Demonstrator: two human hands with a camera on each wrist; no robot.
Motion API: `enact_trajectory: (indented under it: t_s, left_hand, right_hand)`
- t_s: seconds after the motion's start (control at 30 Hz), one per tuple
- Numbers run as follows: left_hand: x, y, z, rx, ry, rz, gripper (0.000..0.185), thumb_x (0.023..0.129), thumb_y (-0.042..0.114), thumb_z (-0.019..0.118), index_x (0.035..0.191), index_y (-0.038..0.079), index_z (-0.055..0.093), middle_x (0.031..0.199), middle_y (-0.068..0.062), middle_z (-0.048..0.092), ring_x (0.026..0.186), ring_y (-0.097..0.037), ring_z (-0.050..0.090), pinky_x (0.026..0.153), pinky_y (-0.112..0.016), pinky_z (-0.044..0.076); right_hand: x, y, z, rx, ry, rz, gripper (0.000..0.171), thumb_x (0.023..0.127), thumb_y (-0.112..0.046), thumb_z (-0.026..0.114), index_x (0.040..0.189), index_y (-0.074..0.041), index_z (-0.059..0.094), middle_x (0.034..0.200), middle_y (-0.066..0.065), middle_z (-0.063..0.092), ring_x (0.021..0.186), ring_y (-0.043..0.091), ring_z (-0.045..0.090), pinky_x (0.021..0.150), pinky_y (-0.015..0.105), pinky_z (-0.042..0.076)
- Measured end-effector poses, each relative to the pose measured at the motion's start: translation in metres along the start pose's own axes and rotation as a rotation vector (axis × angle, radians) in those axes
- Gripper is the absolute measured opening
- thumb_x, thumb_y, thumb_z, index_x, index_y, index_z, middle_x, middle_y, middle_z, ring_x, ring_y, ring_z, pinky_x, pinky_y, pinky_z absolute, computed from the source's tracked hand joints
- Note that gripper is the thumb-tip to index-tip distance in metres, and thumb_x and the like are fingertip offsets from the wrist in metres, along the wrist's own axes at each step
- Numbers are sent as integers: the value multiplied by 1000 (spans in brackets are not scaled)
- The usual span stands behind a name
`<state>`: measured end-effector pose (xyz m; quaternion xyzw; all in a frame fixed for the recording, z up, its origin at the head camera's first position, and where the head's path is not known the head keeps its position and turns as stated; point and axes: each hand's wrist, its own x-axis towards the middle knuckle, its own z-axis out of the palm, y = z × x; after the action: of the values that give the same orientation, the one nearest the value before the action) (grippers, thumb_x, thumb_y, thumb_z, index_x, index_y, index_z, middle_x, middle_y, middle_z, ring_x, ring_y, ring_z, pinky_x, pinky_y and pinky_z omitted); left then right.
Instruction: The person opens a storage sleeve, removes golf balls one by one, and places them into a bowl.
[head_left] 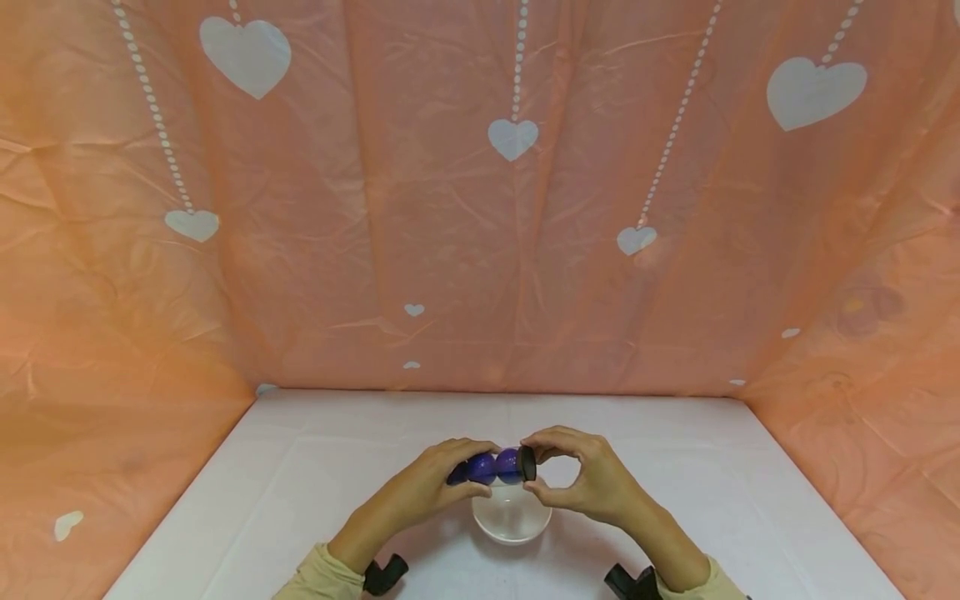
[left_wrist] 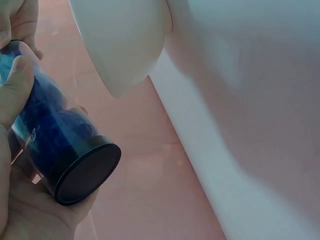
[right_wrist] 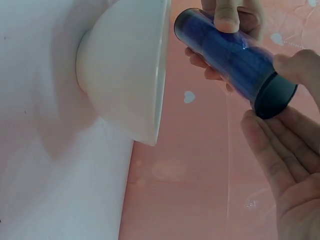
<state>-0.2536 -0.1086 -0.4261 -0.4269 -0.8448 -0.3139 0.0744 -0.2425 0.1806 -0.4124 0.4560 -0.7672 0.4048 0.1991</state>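
A clear plastic tube [head_left: 484, 469] with black ends and blue-purple balls inside is held level over a white bowl [head_left: 512, 527]. My left hand [head_left: 435, 477] grips the tube around its left part, thumb along the near side. With thumb and fingertips my right hand [head_left: 592, 477] pinches the black cap [right_wrist: 276, 95] at the tube's right end. The cap sits at the tube's mouth; whether it is loose I cannot tell. In the left wrist view the tube's other black end [left_wrist: 87, 174] faces the camera. The bowl's inside is only partly visible.
The bowl stands on a white table [head_left: 315, 467]. An orange sheet with white hearts [head_left: 450, 250] hangs behind the table and along both sides. Black wrist devices [head_left: 386, 575] sit by both sleeves.
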Motion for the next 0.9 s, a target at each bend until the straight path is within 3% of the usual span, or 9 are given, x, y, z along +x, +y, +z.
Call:
enact_trajectory:
  t_s: [0.3,0.47,0.67,0.9]
  left_hand:
    - [0,0,0,-7,-3,-14,54,102,36,73,148,11,62,134,-5,72,122,-22,67,105,-47,57]
    - [1,1,1,13,11,-36,52,101,35,74,147,13,62,135,-6,72,123,-24,68,106,-49,57]
    - [3,4,2,39,54,-45,51,100,34,77,145,14,64,134,-6,72,121,-24,69,105,-50,57]
    - [3,6,1,41,61,-39,52,99,30,78,145,12,65,133,-7,72,121,-25,69,105,-50,57]
  right_hand:
    - [-1,3,0,79,-12,27,50,80,0,93,126,-5,73,116,4,76,97,16,76,87,33,65]
    - [0,2,3,61,8,73,52,80,-2,94,127,-9,72,116,1,74,98,14,75,89,32,64]
    - [0,4,4,-12,54,14,56,79,-1,94,129,-11,71,119,3,74,97,15,75,89,28,63]
    - [-1,5,4,-14,61,-21,56,79,0,94,129,-8,71,119,6,74,98,16,76,89,27,63]
